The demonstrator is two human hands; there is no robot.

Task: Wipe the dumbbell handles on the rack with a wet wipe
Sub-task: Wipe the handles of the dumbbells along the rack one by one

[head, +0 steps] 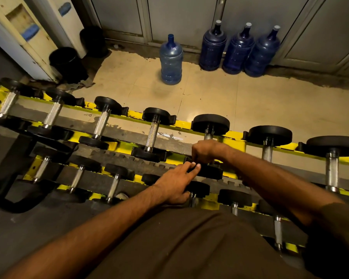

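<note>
While leaning over the yellow rack [181,124], clamping the right hand [207,153] round the handle [208,135] of a mid-row dumbbell [211,123] on the top rail, fingers curled tight. Resting the left hand [175,184] flat on its near head [212,172], fingers straight, steadying. Not seeing the wet wipe anywhere, maybe bunched under the right palm, can't tell. Guessing heavy iron, knurled steel, nothing fragile, so keeping to the bar between the heads and just twisting, not lifting.

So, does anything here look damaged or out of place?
Yes. The rack's yellow rail has chipped, flaking paint, the pale floor covering ends in ragged, torn edges near the wall, and a crumpled rag lies by a black bin.
</note>
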